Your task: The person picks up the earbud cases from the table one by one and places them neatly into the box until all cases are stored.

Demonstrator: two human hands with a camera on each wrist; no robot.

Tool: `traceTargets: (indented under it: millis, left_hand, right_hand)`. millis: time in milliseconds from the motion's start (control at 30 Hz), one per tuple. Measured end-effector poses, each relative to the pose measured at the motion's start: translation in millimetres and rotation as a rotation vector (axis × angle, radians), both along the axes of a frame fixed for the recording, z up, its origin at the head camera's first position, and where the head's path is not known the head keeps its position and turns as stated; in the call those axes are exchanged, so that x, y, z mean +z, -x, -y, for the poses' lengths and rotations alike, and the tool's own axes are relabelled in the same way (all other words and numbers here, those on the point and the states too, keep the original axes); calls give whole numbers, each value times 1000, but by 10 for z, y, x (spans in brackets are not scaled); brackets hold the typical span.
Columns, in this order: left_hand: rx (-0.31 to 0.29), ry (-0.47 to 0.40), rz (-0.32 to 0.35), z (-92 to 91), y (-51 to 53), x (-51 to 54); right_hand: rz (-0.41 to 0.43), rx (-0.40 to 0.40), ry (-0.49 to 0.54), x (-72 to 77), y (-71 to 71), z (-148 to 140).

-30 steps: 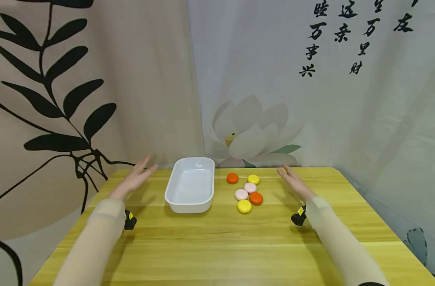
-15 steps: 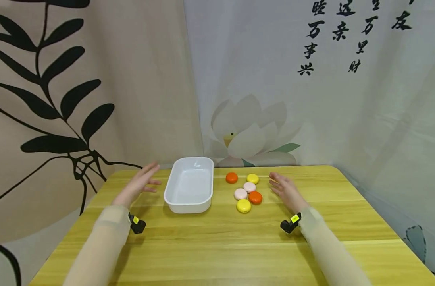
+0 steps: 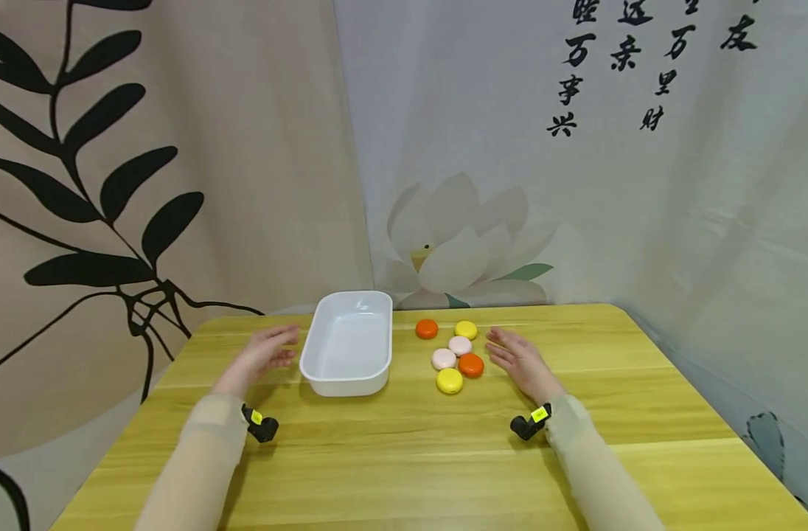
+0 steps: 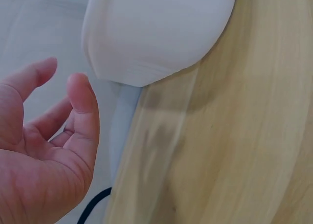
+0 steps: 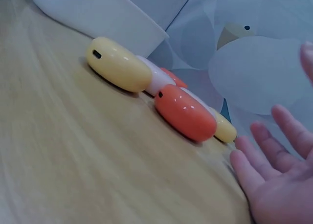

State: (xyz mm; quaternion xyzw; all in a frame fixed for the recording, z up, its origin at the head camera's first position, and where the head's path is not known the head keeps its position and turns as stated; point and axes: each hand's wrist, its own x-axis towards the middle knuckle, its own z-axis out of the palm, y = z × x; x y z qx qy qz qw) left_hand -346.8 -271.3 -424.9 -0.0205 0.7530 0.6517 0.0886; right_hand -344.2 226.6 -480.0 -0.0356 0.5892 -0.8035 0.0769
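Note:
My left hand (image 3: 261, 358), empty with loosely bent fingers, hovers left of a white rectangular tray (image 3: 346, 387). The left wrist view shows a gap between this hand and the tray (image 4: 156, 33). My right hand (image 3: 522, 361) holds nothing; its fingers are spread beside a cluster of glossy rounded discs. Nearest to it are an orange disc (image 3: 471, 366) and a yellow disc (image 3: 466, 330). Two pale pink discs (image 3: 444, 359), another yellow disc (image 3: 450, 380) and another orange disc (image 3: 427, 329) lie farther left. In the right wrist view, the orange disc (image 5: 186, 114) has a small dark slot.
The discs lie on a wooden table (image 3: 377, 464), just right of the tray. Behind the table's far edge hangs a pale curtain (image 3: 278, 147) with printed leaves, a lotus and dark characters. Each wrist wears a small black camera (image 3: 261, 424).
Both hands have moved inward, the left toward the tray and the right toward the discs. Their fingers have relaxed from a straighter pose. The tray and discs stay put while the head view shifts slightly.

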Motion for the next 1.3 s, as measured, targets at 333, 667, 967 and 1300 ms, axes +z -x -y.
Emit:
traceTargets:
  millis: [333,667,967,1300]
  left_hand:
    - [-26,-8,10,-44,-8,-138]
    - [-44,-98,-1,-72,1,-232]
    - [-70,-116,-10,-51,-18,-245]
    - [-75,-126,-15,-86,-15,-234]
  right_hand:
    - [11,19,-216,2,-25,75]
    - [11,11,-406,-40,14,121]
    - [-7,43,-506,0,7,170]
    - [-51,38,-607,-2,11,218]
